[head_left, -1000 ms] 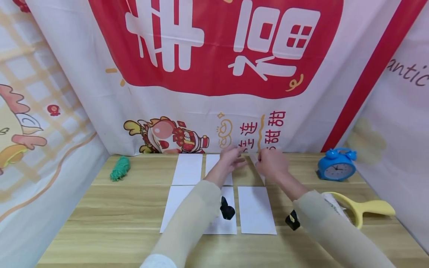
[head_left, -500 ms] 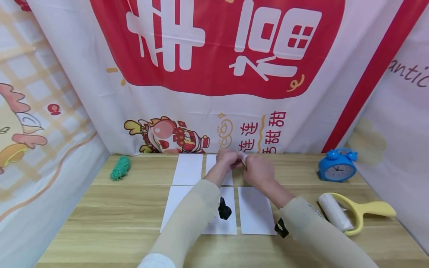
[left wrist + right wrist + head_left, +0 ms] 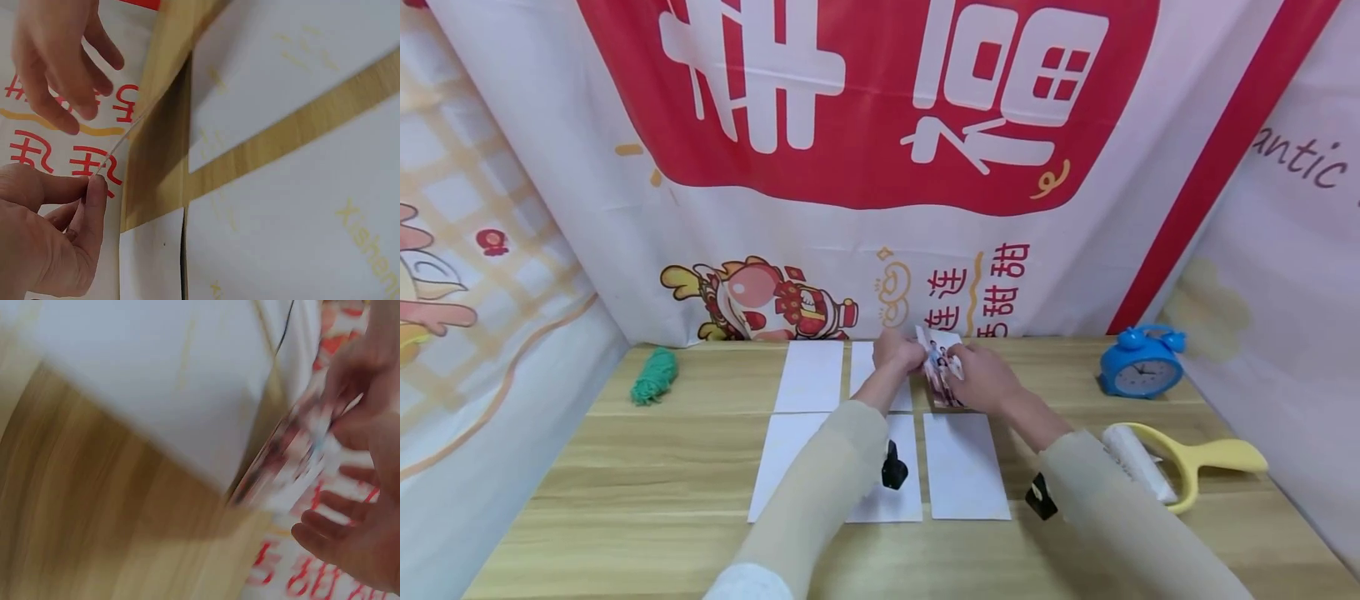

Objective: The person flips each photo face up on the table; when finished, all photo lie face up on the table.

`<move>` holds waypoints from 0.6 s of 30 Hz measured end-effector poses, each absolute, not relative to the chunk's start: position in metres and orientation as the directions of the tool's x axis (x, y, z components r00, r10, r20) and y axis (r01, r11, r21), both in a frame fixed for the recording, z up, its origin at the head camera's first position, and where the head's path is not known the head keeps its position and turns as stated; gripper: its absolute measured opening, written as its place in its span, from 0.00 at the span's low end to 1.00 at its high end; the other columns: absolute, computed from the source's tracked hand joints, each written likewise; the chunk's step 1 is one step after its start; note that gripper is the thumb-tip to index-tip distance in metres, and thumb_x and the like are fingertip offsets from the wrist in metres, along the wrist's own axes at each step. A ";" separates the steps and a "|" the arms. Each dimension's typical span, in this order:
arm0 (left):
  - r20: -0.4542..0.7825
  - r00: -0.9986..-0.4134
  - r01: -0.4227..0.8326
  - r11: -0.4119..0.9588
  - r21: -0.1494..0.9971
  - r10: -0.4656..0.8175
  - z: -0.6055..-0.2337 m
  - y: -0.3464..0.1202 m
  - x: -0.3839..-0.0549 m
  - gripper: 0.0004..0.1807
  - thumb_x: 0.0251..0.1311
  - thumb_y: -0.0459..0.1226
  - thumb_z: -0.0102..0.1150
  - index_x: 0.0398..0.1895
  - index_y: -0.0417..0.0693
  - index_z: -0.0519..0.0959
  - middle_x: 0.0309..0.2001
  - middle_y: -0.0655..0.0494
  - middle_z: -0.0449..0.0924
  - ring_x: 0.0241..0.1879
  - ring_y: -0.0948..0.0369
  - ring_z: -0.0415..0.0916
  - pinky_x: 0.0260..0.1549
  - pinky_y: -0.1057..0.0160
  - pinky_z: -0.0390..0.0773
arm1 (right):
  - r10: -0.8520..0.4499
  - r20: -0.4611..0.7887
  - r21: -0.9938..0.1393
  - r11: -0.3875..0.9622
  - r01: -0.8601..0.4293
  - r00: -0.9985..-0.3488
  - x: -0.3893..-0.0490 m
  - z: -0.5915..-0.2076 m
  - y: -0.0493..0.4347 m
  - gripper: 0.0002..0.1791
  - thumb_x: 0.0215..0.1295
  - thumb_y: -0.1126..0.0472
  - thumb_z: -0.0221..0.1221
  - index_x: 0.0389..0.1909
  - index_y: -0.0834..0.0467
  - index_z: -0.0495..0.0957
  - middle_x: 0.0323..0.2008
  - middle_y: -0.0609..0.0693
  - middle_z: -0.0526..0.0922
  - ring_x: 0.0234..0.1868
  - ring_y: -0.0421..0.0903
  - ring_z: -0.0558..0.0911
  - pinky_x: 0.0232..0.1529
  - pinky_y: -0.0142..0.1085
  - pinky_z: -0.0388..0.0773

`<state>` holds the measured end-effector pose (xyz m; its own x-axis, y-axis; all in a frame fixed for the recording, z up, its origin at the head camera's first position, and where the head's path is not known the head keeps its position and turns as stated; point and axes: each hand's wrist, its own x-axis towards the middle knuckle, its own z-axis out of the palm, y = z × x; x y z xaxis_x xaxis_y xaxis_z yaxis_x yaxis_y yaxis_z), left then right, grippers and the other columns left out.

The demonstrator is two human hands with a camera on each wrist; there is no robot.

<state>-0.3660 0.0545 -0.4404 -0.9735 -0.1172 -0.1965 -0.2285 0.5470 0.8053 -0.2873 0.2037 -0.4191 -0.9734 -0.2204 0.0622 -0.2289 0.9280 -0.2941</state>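
My left hand [image 3: 898, 350] pinches a photo print [image 3: 938, 385] by its edge, between thumb and fingers. Its picture side, showing several people, faces the head camera. In the left wrist view the print appears edge-on, running from the fingertips of the left hand [image 3: 59, 228]. The right hand [image 3: 988, 379] is beside the print's other side; its fingers look loose and spread in the right wrist view, apart from the print. Several white cards [image 3: 966, 467] with faint yellow lettering lie in two rows on the table, partly hidden under the left forearm.
A blue alarm clock [image 3: 1142, 367] stands at the back right. In front of it lies a yellow-handled lint roller [image 3: 1187, 462]. Green cord [image 3: 655, 375] rests at the back left of the wooden table [image 3: 647, 500]. Printed cloth [image 3: 880, 167] hangs behind.
A card first seen tilted at the right hand has come left between both hands. It has turned so its picture side shows, and the left hand now grips it. The head view shifted slightly.
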 end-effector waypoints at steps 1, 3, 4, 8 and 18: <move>-0.169 -0.980 -0.199 0.580 0.790 -0.106 -0.441 0.054 -0.366 0.03 0.45 0.32 0.66 0.20 0.48 0.83 0.24 0.54 0.85 0.32 0.54 0.80 0.33 0.64 0.78 | -0.250 0.052 -0.296 0.921 -0.254 -0.967 -0.290 -0.422 0.209 0.27 0.71 0.54 0.60 0.65 0.64 0.75 0.59 0.68 0.82 0.57 0.64 0.83 0.59 0.57 0.82; -0.103 -0.992 -0.127 0.628 0.767 -0.075 -0.443 0.053 -0.364 0.06 0.45 0.31 0.64 0.17 0.47 0.78 0.25 0.51 0.83 0.32 0.52 0.78 0.32 0.61 0.77 | -0.286 -0.012 -0.313 0.911 -0.268 -0.958 -0.293 -0.428 0.217 0.32 0.73 0.54 0.59 0.73 0.63 0.68 0.70 0.72 0.72 0.69 0.70 0.75 0.71 0.63 0.72; -0.077 -0.995 -0.095 0.641 0.761 -0.057 -0.443 0.053 -0.362 0.06 0.45 0.31 0.65 0.19 0.47 0.77 0.27 0.50 0.84 0.32 0.52 0.77 0.33 0.60 0.78 | -0.296 -0.047 -0.320 0.909 -0.266 -0.954 -0.294 -0.431 0.219 0.34 0.73 0.53 0.58 0.75 0.62 0.66 0.73 0.73 0.69 0.72 0.72 0.71 0.74 0.64 0.69; 0.008 -0.999 0.034 0.718 0.695 0.040 -0.437 0.053 -0.352 0.13 0.49 0.31 0.68 0.40 0.41 0.84 0.44 0.45 0.89 0.37 0.51 0.81 0.39 0.58 0.83 | -0.304 -0.163 -0.309 0.919 -0.244 -0.939 -0.298 -0.442 0.225 0.35 0.77 0.48 0.55 0.79 0.57 0.62 0.77 0.71 0.64 0.76 0.72 0.66 0.77 0.65 0.63; -0.112 -0.942 0.226 0.844 0.487 0.316 -0.438 0.057 -0.346 0.06 0.59 0.36 0.63 0.28 0.43 0.82 0.37 0.53 0.81 0.29 0.59 0.71 0.27 0.63 0.70 | -0.279 -0.244 -0.244 0.944 -0.220 -0.929 -0.298 -0.452 0.232 0.34 0.78 0.45 0.51 0.81 0.51 0.61 0.80 0.70 0.57 0.80 0.74 0.55 0.77 0.70 0.56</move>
